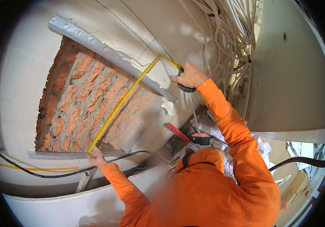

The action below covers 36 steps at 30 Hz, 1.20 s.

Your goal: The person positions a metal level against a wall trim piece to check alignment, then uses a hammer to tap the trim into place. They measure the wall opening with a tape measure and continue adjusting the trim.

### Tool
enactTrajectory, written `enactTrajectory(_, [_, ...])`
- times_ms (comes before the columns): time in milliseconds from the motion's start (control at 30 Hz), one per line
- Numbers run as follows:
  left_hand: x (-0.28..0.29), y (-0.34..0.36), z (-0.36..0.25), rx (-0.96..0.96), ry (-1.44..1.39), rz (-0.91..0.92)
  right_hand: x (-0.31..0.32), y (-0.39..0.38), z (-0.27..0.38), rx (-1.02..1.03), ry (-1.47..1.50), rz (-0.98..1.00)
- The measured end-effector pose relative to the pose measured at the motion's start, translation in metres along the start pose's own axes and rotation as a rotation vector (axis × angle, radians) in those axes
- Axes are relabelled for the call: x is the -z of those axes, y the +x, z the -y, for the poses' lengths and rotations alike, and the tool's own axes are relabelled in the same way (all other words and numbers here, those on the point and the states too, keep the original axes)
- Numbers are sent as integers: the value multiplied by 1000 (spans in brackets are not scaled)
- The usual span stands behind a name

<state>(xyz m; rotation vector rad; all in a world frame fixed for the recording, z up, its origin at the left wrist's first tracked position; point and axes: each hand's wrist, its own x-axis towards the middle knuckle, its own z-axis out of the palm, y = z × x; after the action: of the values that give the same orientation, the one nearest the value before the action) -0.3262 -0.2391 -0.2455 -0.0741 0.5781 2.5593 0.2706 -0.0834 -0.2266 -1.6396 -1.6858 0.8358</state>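
Note:
A yellow measuring tape [123, 99] stretches diagonally across a patch of exposed brick [79, 87]. My left hand [97, 157] is closed on its lower end, by the grey metal profile [75, 155] along the patch's lower edge. At the upper right, my right hand [191, 75] grips the tape's dark case [186, 88], which the fingers partly hide. Before reaching the case, the blade crosses the upper metal profile [106, 53] and bends sharply over the plaster. Both arms wear orange sleeves.
White cables [230, 41] hang in a bundle right of my right hand, beside a large pale panel [291, 72]. Below that hand lies a red bar-shaped tool [177, 132] near crumpled white sheeting [264, 149]. A black cable [37, 174] runs beneath the brick patch.

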Motion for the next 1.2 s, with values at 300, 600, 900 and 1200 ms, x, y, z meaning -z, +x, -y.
enactTrajectory(300, [2,3,-1,-10,20,3,-7,-3,-8,27,24,-44])
enactTrajectory(600, [10,18,-9,-2,3,14,-18,-4,-15,23,49,-49])
enactTrajectory(900, [8,15,-6,-16,11,-4,-17,-6,-13,10,77,-36])
enactTrajectory(1200, [23,35,-15,13,10,35,-17,-10,-11,4,81,-20])
